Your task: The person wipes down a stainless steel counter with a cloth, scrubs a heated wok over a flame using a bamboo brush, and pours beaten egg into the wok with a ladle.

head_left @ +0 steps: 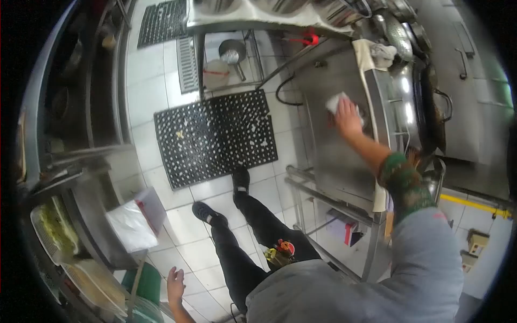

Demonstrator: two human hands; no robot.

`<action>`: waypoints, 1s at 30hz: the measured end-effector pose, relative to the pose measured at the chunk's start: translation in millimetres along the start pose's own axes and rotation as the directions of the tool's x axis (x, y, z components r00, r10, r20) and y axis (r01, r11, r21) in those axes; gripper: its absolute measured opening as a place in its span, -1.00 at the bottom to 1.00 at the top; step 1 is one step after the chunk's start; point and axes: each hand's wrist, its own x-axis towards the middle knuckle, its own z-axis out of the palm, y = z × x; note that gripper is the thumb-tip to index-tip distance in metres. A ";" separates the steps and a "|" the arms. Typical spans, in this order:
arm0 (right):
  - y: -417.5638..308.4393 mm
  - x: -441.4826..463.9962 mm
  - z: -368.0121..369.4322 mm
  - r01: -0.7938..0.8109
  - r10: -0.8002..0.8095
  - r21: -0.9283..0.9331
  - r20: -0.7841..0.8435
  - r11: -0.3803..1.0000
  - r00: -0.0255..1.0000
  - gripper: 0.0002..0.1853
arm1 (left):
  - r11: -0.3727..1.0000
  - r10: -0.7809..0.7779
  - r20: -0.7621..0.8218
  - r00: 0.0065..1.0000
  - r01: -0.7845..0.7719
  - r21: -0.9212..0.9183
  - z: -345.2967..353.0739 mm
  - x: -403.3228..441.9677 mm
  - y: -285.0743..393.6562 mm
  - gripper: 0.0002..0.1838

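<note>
The right arm is stretched out to the side, slightly bent, and the right hand (349, 119) presses one white cloth (336, 102) on a metal panel (336, 145). Its fingers are closed over this cloth, which may also be paper; the blur makes it hard to say. The left hand (175, 285) is held low and apart, with the fingers open and nothing in them. On the tiled floor (202, 245) I count two black mats (215, 137), two dark shoes (242, 178) and one pan (232, 51).
</note>
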 end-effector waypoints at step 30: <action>-86.4 -137.8 2.0 0.338 -0.580 0.494 0.779 0.801 0.237 -0.70 | 0.939 -0.206 0.017 0.978 0.202 -0.279 45.4 -57.1 -105.3 -0.48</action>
